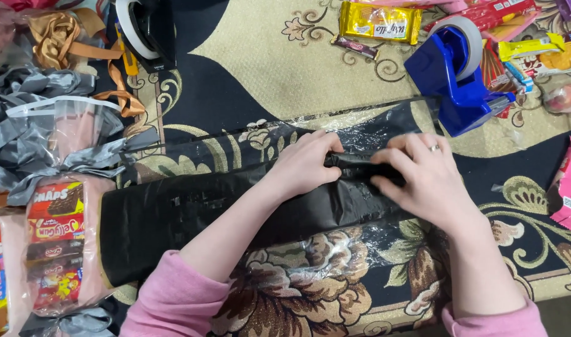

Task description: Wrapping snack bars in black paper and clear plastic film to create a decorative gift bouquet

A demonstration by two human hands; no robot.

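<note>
Person kneels or sits over a patterned black-and-gold carpet (279, 56); both hands work on a long black paper sheet (191, 215) laid across a clear cellophane sheet (335, 256), cellophane underneath probably as the outer wrap layer; black sheet runs from lower left up toward the right, its far edge folded or rolled into a narrow ridge.

Left hand (305, 163) presses down on that ridge, fingers curled close together, tips pinching the fold so it keeps its crease; right hand (423, 178) sits just beside it, fingers narrow and bent over the same black ridge, ring on one finger; both hands touching the paper, nearly touching each other, likely to hold the fold tight along one line; pink sleeves on both forearms.

Blue tape dispenser (455, 78) stands just beyond the right hand, near enough to reach; black tape dispenser (149, 28) at top left, well apart; yellow snack bar (380, 22) and mixed wrapped sweets (535, 53) scattered at top right; pink packet (569, 187) at right edge; grey ribbon bows (29, 118) and a tan ribbon (67, 43) piled at left; wrapped snack bundle (54, 243) in clear film at lower left, touching the black sheet's end.
</note>
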